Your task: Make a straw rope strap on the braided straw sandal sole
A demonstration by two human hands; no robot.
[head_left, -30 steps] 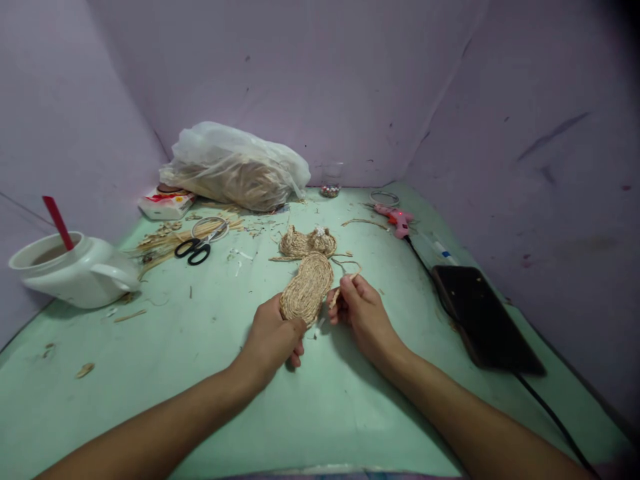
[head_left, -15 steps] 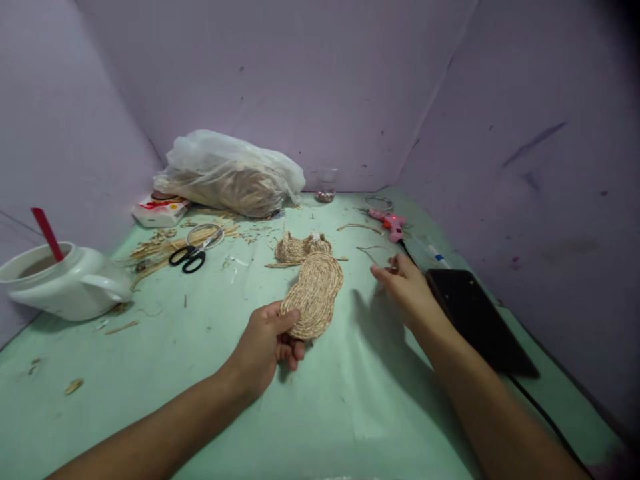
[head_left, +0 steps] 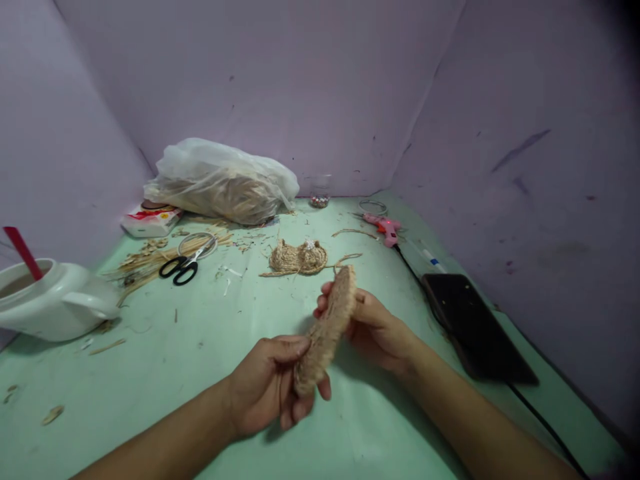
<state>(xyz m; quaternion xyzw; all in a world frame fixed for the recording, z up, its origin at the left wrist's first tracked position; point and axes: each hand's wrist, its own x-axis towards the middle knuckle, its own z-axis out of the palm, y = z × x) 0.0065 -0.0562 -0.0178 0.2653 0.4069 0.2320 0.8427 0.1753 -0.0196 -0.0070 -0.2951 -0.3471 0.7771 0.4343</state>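
Note:
A woven straw sole (head_left: 327, 330), made of coiled braided fibre, is held tilted on edge above the green table. My left hand (head_left: 275, 377) pinches its near end, thumb on the face turned to me and fingers beneath. At the far end my right hand (head_left: 377, 327) grips its right edge, with some fingertips showing behind. Just beyond lies a small woven strap piece (head_left: 299, 258) with a white beaded ornament (head_left: 311, 246). A loose strand of braid (head_left: 349, 258) rests to the right of that piece.
Black-handled scissors (head_left: 185, 265) lie left among straw scraps, near a white pot (head_left: 65, 307) with a red stick. A filled plastic bag (head_left: 225, 183) stands at the back. Right are a pink glue gun (head_left: 385, 227), its cord and a dark flat tablet-like object (head_left: 477, 327).
My right hand has come left from near the glue gun and taken hold of the sole's far end. The sole has been tipped up on edge and drawn nearer.

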